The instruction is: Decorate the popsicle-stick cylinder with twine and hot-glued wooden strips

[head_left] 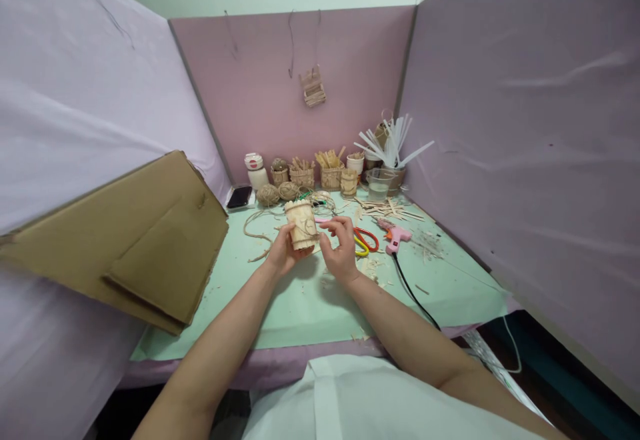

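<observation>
My left hand [283,251] is wrapped round the lower side of a small cup made of wooden sticks [301,223], held upright above the green table mat [310,300]. Brown twine runs round the cup's middle. My right hand [341,245] is just right of the cup, fingers curled, thumb and forefinger pinched on the twine [318,232] at the cup's side. A loose length of the twine [256,232] trails off left across the mat.
Red and yellow scissors [366,241] and a pink glue gun [395,236] with a black cord lie to the right. Twine balls [269,194], stick baskets [302,176], a phone [239,196], a plastic cup [379,184] and white sticks stand at the back. A cardboard sheet [135,240] leans at left.
</observation>
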`<state>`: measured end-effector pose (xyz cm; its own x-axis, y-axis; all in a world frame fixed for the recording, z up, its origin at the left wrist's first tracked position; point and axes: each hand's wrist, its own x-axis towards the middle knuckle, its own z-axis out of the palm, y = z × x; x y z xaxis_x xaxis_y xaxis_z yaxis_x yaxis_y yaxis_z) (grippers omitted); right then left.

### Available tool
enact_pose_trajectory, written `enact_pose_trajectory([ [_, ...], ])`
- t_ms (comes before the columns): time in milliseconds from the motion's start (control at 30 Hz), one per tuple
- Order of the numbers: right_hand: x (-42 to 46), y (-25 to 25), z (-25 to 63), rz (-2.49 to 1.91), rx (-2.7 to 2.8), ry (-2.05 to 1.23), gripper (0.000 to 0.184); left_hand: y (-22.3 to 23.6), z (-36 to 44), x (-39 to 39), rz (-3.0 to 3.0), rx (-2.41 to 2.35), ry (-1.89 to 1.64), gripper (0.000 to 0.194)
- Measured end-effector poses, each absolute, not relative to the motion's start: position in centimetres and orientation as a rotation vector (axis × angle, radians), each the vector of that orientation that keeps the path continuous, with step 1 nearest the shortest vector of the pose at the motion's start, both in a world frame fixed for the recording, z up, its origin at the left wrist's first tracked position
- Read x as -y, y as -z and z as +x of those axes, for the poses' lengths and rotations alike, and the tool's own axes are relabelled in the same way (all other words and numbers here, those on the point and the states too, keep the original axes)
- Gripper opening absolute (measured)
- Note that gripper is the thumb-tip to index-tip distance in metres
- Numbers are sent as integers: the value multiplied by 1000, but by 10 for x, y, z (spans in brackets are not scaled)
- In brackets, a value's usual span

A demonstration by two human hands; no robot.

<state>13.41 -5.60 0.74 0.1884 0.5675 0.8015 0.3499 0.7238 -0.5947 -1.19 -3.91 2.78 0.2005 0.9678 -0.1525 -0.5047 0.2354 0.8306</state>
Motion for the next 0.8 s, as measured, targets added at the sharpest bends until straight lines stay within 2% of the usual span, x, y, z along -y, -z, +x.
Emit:
enact_pose_trajectory([
  [267,51,-4,130,-845,1503,-270,12,-13,-7,33,831,-817,-1293,37],
  [433,48,-1,130,-897,1530,-302,6,-11,-5,34,863,-813,-1252,37],
  [633,46,-2,131,-906,1524,-316,6,-14,-5,39,927,-799,-1179,48],
  [800,49,-3,129,-898,1525,-313,5,-16,-6,39,903,-781,-1162,43],
])
